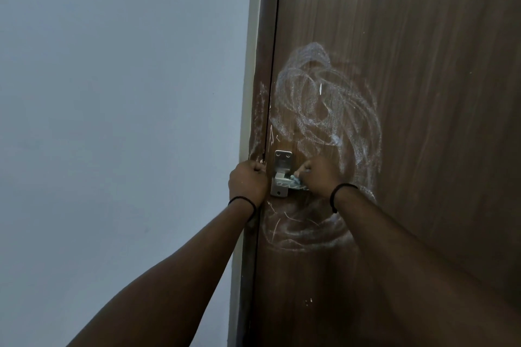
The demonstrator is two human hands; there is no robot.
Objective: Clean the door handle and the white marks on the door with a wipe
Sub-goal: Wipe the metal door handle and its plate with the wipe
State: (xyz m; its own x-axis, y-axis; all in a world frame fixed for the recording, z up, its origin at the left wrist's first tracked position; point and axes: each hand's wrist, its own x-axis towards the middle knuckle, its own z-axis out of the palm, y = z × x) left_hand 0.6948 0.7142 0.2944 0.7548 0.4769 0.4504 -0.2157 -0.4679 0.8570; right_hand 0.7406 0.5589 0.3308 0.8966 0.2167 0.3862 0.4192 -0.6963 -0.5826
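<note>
Head view: right hand (pixel 317 175) clenched around the wipe (pixel 296 178), pressed on the door handle (pixel 282 175); left hand (pixel 248 180) fisted, empty-looking, beside the frame. White marks (pixel 324 110) spread directly above, nearer the right.

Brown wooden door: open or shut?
Shut, apparently: the brown wooden door sits flush against its frame, with only a thin dark seam and no gap.
</note>
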